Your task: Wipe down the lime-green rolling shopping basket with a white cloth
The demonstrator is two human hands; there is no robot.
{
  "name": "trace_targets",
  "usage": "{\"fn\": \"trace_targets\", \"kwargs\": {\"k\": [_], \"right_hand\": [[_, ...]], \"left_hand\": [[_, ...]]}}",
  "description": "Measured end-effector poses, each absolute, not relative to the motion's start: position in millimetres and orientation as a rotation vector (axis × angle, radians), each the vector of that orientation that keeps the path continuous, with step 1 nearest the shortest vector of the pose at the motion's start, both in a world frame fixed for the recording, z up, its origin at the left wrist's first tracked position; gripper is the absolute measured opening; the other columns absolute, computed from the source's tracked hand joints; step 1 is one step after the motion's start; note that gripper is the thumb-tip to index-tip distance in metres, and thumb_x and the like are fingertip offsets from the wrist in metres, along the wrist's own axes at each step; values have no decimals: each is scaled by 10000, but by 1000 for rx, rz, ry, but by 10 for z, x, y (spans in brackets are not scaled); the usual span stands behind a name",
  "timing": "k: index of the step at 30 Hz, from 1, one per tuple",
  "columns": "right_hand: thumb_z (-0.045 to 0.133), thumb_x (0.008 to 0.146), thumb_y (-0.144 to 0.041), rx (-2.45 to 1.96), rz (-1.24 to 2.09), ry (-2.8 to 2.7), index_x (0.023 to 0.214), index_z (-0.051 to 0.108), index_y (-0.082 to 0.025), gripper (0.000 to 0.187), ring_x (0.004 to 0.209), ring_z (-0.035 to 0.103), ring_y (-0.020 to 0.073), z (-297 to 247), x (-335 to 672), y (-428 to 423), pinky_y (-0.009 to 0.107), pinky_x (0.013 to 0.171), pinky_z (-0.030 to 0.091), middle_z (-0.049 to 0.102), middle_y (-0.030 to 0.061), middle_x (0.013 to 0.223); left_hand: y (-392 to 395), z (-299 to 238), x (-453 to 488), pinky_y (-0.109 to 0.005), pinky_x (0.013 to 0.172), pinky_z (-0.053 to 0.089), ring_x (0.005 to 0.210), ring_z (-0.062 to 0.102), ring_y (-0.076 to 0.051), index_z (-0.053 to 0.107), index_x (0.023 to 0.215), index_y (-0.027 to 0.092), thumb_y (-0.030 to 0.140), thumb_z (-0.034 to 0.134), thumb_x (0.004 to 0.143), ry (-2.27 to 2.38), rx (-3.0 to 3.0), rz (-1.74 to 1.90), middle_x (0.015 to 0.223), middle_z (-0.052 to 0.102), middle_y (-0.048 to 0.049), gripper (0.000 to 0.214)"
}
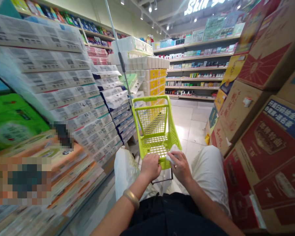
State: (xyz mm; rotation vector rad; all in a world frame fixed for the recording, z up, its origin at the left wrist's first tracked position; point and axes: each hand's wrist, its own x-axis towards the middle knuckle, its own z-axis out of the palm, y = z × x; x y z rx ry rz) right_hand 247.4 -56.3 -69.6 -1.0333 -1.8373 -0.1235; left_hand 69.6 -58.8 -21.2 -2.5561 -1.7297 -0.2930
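Head view shows our two hands at a lime-green basket (174, 131), its slotted floor and grid walls open toward us, between our knees in white trousers (211, 173). Our left hand (151, 166) is closed, fingers curled over the basket's near rim, a gold bangle (131, 199) on its wrist. Our right hand (181, 165) grips a crumpled white wipe (174, 149) at the near right corner of that rim. Pale floor tiles (196, 131) show through the basket's slots, and a dark metal frame (162, 180) sits beneath it. A thin metal pole (121, 62) slants up beyond its far left corner.

To our left we see plastic-wrapped white packs (64, 82) in tall stacks, with orange packs (73, 170) lower and nearer. Past the basket, yellow-printed packs (157, 82) stand piled. To our right rise stacked cardboard boxes (272, 137), closed, so we cannot tell their contents. Farther back, wall shelves (186, 79) hold rows of small bottles and cartons.
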Motion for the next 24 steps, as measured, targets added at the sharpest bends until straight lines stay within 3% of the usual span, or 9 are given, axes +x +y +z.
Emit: {"fn": "trace_targets", "kwargs": {"k": [6,12,20,24], "right_hand": [[493,833,-110,-1201,-163,-1576,1210,647,-238,426,910,530,237,-751,2680,-524,410,794,517,569,101,980],[499,803,-55,-980,-36,-1888,1253,612,-234,497,951,531,229,-738,2201,-599,394,842,510,560,94,992],[505,835,-135,-1250,-96,-1515,1173,667,-222,384,854,541,215,-717,2752,-476,373,770,526,542,85,940],[505,805,-98,-1113,-33,-1755,1196,651,-237,440,868,536,212,-687,2386,-584,362,776,526,545,82,943]], "left_hand": [[-562,-214,725,-409,841,420,918,577,-262,544,882,198,207,521,759,-1730,-2552,-272,916,644,-92,126],[-539,-227,753,-387,829,419,924,575,-252,547,913,194,204,523,756,-1709,-2565,-256,932,643,-81,159],[-547,-233,771,-403,840,416,925,566,-259,544,903,201,190,525,743,-1721,-2552,-261,938,639,-88,162],[-549,-242,793,-399,845,415,928,565,-259,546,904,204,198,528,741,-1728,-2546,-262,928,643,-84,164]]}}
